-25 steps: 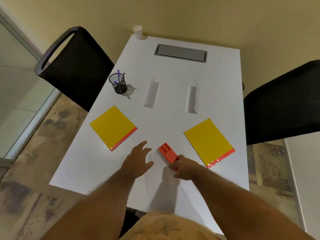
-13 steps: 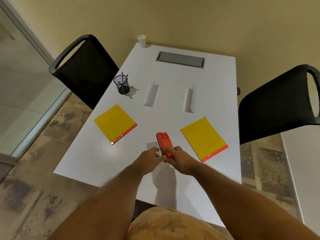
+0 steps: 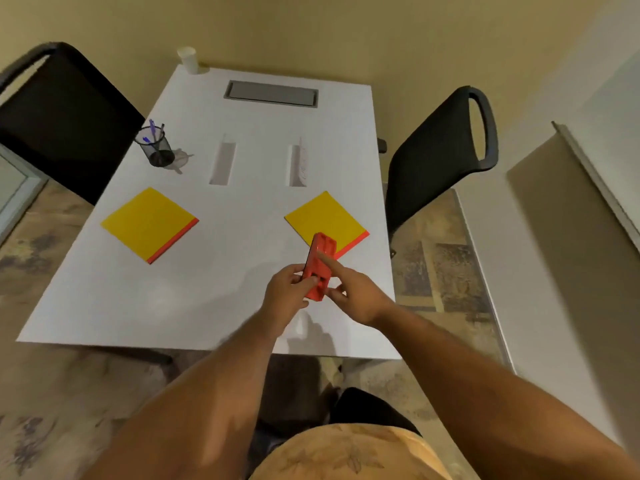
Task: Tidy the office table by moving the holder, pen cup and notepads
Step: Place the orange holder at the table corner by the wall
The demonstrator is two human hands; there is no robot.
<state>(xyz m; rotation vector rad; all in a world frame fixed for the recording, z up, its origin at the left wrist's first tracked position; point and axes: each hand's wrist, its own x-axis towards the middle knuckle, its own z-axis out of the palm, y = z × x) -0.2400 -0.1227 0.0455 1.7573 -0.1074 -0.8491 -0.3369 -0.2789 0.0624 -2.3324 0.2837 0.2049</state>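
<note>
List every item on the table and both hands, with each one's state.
Red holder: lifted, held by both hands.
Left hand: grip shut on holder.
Right hand: grip shut on holder.
Mesh pen cup: upright, pens inside.
Left notepad: flat, closed.
Right notepad: flat, closed.
Paper cup: upright.

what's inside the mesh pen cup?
The pen cup holds two pens, one blue and one dark, leaning out the top. Anything lower down is hidden by the dark mesh.
</note>
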